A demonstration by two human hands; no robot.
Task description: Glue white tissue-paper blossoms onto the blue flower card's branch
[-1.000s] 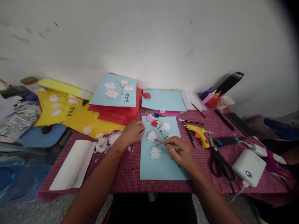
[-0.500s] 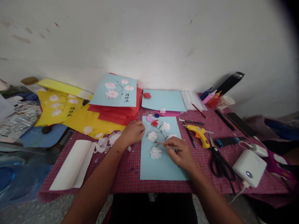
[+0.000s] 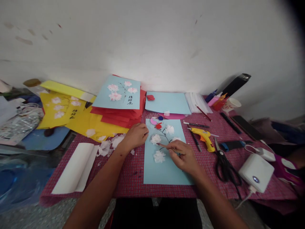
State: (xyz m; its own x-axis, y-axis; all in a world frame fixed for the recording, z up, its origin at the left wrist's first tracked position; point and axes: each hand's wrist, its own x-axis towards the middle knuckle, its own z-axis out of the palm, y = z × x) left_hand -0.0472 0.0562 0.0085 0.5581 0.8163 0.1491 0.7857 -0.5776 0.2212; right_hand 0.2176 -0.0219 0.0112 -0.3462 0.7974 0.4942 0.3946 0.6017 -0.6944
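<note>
A light blue sheet of paper [image 3: 164,173] lies before me, bearing white paper flowers [image 3: 159,156] and dark painted stems [image 3: 164,133]. My right hand [image 3: 183,156] is closed round a thin paintbrush [image 3: 163,145], its tip at the edge of the left flower [image 3: 155,139]. Part of another white flower shows behind that hand. My left hand [image 3: 136,136] rests at the sheet's left edge with fingers curled; whether anything is in them is hidden. Near the sheet's top are a red blob of paint [image 3: 158,126] and a pink one [image 3: 153,121].
Torn white paper [image 3: 106,148] and a folded white sheet [image 3: 75,168] lie left. A finished blue flower picture [image 3: 116,92] tops red paper [image 3: 114,114]. To the right are a yellow glue gun [image 3: 202,136], black-handled scissors [image 3: 225,167], a white power box [image 3: 256,171] and a paper cup [image 3: 231,104].
The brush tip has shifted slightly left, closer to the left flower. My left hand stays in place, and the whole view has moved a little.
</note>
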